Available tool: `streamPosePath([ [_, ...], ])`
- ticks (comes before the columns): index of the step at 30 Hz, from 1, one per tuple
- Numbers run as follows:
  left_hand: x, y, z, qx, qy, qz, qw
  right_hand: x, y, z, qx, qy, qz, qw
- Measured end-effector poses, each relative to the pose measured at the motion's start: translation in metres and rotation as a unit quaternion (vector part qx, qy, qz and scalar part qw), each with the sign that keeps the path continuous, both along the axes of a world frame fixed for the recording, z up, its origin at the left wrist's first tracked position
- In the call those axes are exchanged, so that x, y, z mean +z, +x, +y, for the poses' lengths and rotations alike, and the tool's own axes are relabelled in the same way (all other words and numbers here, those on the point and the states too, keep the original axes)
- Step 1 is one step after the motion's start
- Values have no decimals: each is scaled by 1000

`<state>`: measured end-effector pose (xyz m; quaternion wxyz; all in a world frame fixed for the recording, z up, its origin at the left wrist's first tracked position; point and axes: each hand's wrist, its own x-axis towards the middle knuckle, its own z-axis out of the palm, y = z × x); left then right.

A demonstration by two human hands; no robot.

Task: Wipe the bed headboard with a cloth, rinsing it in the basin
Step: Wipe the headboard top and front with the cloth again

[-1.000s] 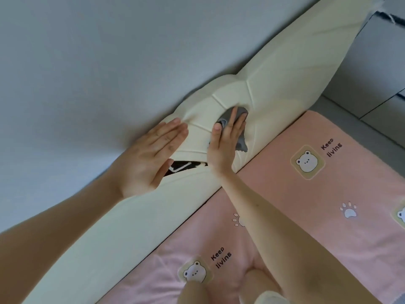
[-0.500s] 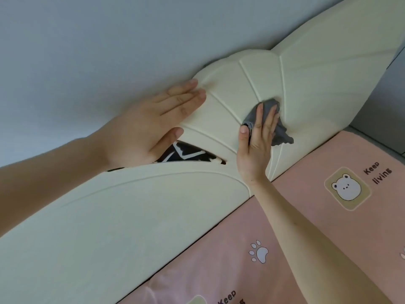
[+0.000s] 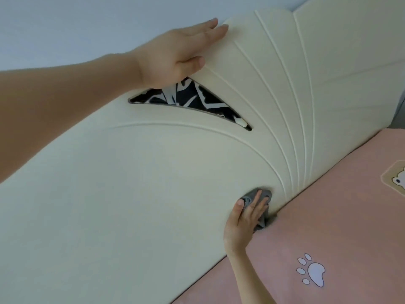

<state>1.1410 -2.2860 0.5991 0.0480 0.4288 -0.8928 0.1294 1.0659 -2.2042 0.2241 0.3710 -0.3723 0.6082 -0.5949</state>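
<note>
Headboard (image 3: 153,183), cream, padded, with raised ribs (image 3: 285,110) fanning up from a point low at the mattress line. One triangular opening (image 3: 192,99) shows black-and-white patterned fabric behind. Stands against a pale wall (image 3: 65,23).

Cloth (image 3: 263,193), grey, small, bunched. Location: low on the headboard face where the ribs converge, just above the pink bed cover (image 3: 339,216). Its lower fold reaches the seam between padding and cover. Placed there, by judgement, to work the foot of the ribbed fan, where the grooves gather.

Right hand (image 3: 243,220): palm toward the padding, fingers straight and slightly apart, laid over the cloth and pressing it flat to the surface; thumb out to the left, at the cloth's edge. Nothing is pinched or curled round. The cloth is kept by pressure alone, which suits a sliding wipe.

Left hand (image 3: 179,51): flat, fingers straight and together, resting on the headboard's upper edge beside the opening, thumb lying on the face below. Holds nothing. Likely a brace for the downward reach.

Bed cover: paw print (image 3: 312,272) and part of a bear patch (image 3: 397,181) visible.

Basin: not in view. Wiping is the step in hand; the rinse stage cannot be judged.
</note>
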Motion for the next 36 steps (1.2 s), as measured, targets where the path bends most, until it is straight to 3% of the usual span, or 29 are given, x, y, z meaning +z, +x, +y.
streamPosePath([
  [4, 0, -1, 1, 6, 8, 7, 1000, -12, 32, 46, 45, 49, -11, 998],
  [7, 0, -2, 2, -1, 13, 27, 1000, 21, 25, 26, 22, 101, -62, 993],
  [11, -2, 1, -1, -10, 4, 43, 999, 100, -32, -52, -40, 27, -20, 999],
  [16, -1, 0, -5, -25, 15, 80, 996, 183, -65, -106, -32, -68, 87, 993],
  [21, 1, 2, -6, -27, 32, 54, 998, 81, 41, 40, 69, -191, 241, 949],
  [24, 0, 4, -5, -35, 41, 69, 996, 44, 41, 53, 114, -231, 321, 912],
  [28, -1, 4, -6, -50, 48, 130, 989, 132, -6, -14, 84, -185, 277, 939],
  [30, -1, 3, -6, -59, 52, 144, 986, 191, -28, -56, 58, -197, 290, 935],
  [33, -2, 0, -7, -69, 33, 128, 989, 253, -56, -106, 53, -225, 325, 917],
  [36, -5, 0, -6, -68, 2, 96, 993, 274, -83, -149, 22, -231, 309, 922],
])
